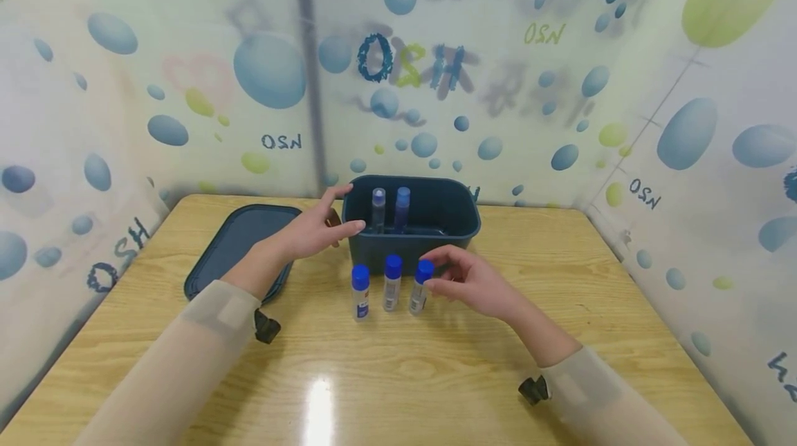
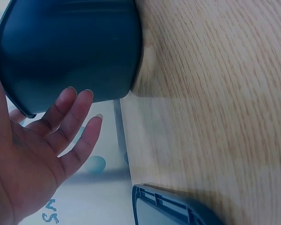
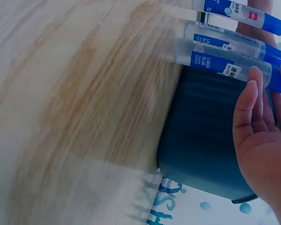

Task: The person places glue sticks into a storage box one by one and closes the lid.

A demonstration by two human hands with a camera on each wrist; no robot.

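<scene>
A dark blue plastic box (image 1: 367,249) stands open on the table, with two glue bottles (image 1: 402,214) upright inside near its left end. My left hand (image 1: 311,228) is spread at that left end, thumb by the front rim and index finger by the back rim. In the left wrist view, its other fingers (image 2: 75,112) are loosely extended beside the end wall. Three clear liquid glue bottles with blue caps stand before the box. Thumb and fingers of my right hand (image 1: 476,283) pinch the rightmost glue bottle (image 1: 417,297) near its cap.
The box's dark blue lid (image 1: 249,231) lies on the table to the left, partly behind my left forearm. Left of the pinched bottle stand the middle glue bottle (image 1: 391,290) and the left glue bottle (image 1: 360,297). Patterned walls (image 1: 529,100) enclose the wooden table (image 1: 398,377) behind and at both sides.
</scene>
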